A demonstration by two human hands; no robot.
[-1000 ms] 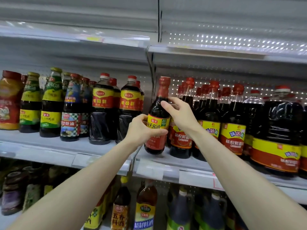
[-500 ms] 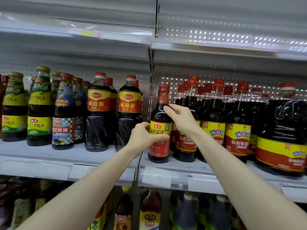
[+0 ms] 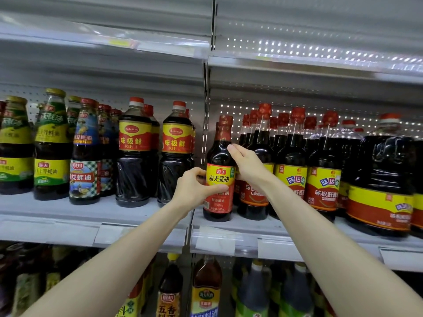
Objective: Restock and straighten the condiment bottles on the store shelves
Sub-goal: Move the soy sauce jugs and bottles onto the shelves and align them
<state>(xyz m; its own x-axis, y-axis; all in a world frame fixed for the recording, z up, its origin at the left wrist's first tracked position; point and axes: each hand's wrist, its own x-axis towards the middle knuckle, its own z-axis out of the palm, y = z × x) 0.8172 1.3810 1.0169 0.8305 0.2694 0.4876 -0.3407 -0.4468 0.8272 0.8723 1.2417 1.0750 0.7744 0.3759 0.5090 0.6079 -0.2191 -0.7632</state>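
A dark soy sauce bottle [image 3: 219,156] with a red neck wrap and a red and yellow label stands upright at the left end of the right-hand shelf [image 3: 249,227]. My left hand [image 3: 194,191] grips its lower body, thumb across the label. My right hand [image 3: 249,167] holds its right shoulder, fingers reaching behind it. Just to its right, rows of similar dark bottles with red caps [image 3: 293,161] fill the shelf.
Large jugs of dark sauce [image 3: 382,179] stand at the far right. On the left shelf section are two big red-labelled bottles [image 3: 135,152] and oyster sauce bottles [image 3: 52,145]. A metal upright [image 3: 206,106] divides the sections. More bottles [image 3: 206,287] fill the shelf below.
The soy sauce bottle, tilted and lifted a second ago, now stands upright on the shelf with its label facing front. Both hands stayed on it. My view shifted right and up.
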